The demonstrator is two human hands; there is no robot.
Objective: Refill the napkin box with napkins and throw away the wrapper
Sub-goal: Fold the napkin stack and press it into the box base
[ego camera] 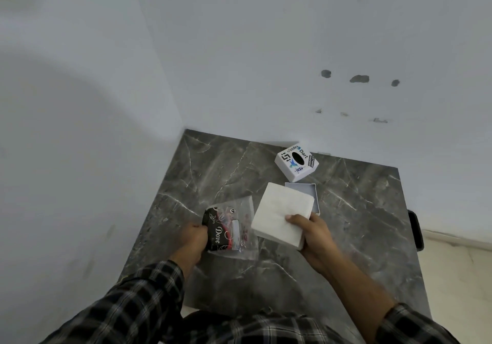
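A person in a dark plaid shirt looks down at a grey marble-patterned worktop (234, 162) set into the corner of a white room. Both hands are busy and well apart.

The right hand (316, 237) is clamped on the near right corner of a thick square stack of white napkins (279, 212), thumb on top and fingers beneath. The stack is tilted and raised, its far edge overlapping the open base of the napkin box (310, 192), a shallow white tray just beyond it. Held this way, the stack looks ready to be lowered into the tray, so the refill seems to be the step in hand.

The left hand (195, 240) is closed on the left edge of the wrapper (234, 228), a clear plastic bag with a black, red and white printed panel reading "Dove". It lies flat and emptied on the worktop, left of the napkins. The grip probably pins it in place, and keeps it ready for throwing away.

The box lid (296, 161), a white cube with stickers and a dark oval slot on top, sits farther back near the wall, set aside so the tray stays open. No bin is visible.
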